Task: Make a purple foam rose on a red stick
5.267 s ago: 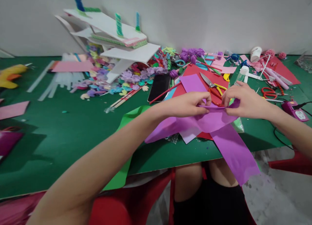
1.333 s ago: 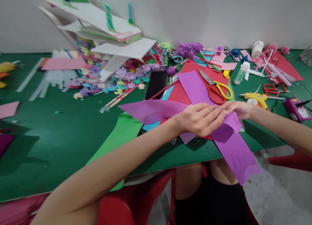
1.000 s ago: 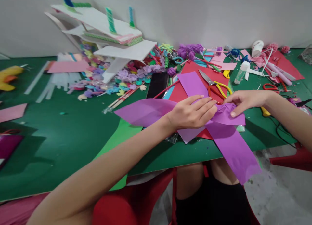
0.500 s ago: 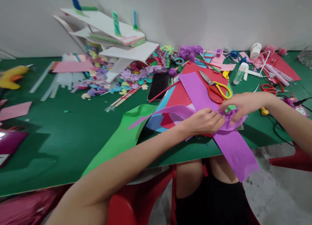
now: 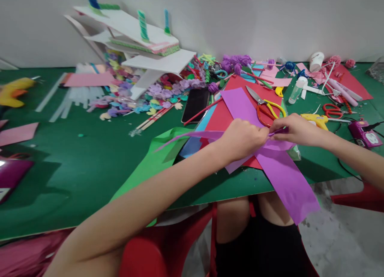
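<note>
My left hand [image 5: 244, 137] is closed on a long purple paper strip [image 5: 207, 134], whose free end trails left over a green sheet [image 5: 150, 165]. Fingertip to fingertip with it, my right hand [image 5: 289, 129] pinches the same strip where it is gathered; the gathers are mostly hidden by the fingers. Beneath both hands lies a wider purple paper strip [image 5: 289, 185], running diagonally and hanging over the table's front edge. Under that are red sheets [image 5: 223, 113] and a blue sheet. Scissors [image 5: 267, 105] with red and yellow handles rest just beyond my hands.
A yellow glue gun [image 5: 315, 119] and a purple box with cables [image 5: 364, 133] are at the right. Behind lie a black phone [image 5: 196, 105], a glue stick [image 5: 298, 89] and many small flowers [image 5: 162, 89]. A white tiered stand [image 5: 162, 63] rises at the back left.
My left hand has turned to a fist and risen slightly. My right hand has drawn back from over the gathers into a pinch, uncovering the glue gun.
</note>
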The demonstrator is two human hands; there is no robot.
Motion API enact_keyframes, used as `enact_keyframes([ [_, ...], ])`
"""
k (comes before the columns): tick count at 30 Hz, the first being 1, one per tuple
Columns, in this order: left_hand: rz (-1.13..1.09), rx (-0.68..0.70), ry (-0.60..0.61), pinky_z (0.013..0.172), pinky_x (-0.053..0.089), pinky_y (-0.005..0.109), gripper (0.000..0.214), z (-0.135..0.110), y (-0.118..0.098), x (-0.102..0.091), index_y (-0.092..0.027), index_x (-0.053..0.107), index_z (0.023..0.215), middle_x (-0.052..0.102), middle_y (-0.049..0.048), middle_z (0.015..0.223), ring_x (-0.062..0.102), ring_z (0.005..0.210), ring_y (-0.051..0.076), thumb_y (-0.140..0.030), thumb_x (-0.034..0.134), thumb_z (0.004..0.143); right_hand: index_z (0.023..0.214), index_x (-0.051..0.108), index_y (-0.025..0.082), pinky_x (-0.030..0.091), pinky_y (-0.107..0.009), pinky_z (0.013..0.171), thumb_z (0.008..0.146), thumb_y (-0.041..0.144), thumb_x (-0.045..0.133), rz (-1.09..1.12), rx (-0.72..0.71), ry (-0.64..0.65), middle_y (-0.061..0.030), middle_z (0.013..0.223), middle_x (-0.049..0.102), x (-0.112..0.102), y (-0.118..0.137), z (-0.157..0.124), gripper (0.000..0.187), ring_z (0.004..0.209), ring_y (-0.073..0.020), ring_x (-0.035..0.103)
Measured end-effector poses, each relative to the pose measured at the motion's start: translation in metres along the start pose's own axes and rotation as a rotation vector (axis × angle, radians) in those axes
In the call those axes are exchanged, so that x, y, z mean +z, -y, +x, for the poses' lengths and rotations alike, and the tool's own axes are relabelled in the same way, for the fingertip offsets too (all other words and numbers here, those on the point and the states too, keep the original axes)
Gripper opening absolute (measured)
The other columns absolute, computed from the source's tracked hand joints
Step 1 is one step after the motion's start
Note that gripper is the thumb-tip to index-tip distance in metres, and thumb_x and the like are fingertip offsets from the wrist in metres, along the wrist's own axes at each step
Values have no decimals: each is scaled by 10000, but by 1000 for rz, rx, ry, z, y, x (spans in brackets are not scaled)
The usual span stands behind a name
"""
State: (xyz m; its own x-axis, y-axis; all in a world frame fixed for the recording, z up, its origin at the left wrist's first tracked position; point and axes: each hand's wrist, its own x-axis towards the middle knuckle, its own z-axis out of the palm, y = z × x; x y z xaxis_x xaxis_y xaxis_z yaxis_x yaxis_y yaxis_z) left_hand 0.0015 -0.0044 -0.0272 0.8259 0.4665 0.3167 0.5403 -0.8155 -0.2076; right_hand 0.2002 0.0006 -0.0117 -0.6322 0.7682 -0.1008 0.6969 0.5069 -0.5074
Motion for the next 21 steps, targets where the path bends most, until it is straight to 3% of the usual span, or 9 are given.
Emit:
enact_keyframes([
  [6,-195,-81,223,470,265,239,291,10,20,-15,-163,671,720,650,52,570,566,511,138,-292,454,867,933,663,159,374,-250,657,838,285,544,63,-72,20,-58,842,696,-2,-4,0,198,707,-141,592],
  [13,-681,3,515,591,376,182,221,19,44,-19,-161,666,915,704,19,821,598,678,104,-248,478,838,817,675,173,352,-259,660,801,253,542,-32,-36,48,-38,796,689,-5,2,4,155,727,-148,592],
  [17,-907,70,632,612,404,168,245,28,57,-20,-162,660,873,679,-6,747,571,639,88,-237,428,853,772,678,182,345,-262,646,767,248,560,-49,5,88,-27,776,688,-17,7,5,136,716,-148,587],
  [21,-1002,54,751,545,408,187,260,28,63,-24,-176,639,716,614,-18,609,512,524,93,-314,459,843,718,668,183,358,-255,614,746,271,574,107,5,229,-1,685,645,-29,3,10,131,620,-117,527],
])
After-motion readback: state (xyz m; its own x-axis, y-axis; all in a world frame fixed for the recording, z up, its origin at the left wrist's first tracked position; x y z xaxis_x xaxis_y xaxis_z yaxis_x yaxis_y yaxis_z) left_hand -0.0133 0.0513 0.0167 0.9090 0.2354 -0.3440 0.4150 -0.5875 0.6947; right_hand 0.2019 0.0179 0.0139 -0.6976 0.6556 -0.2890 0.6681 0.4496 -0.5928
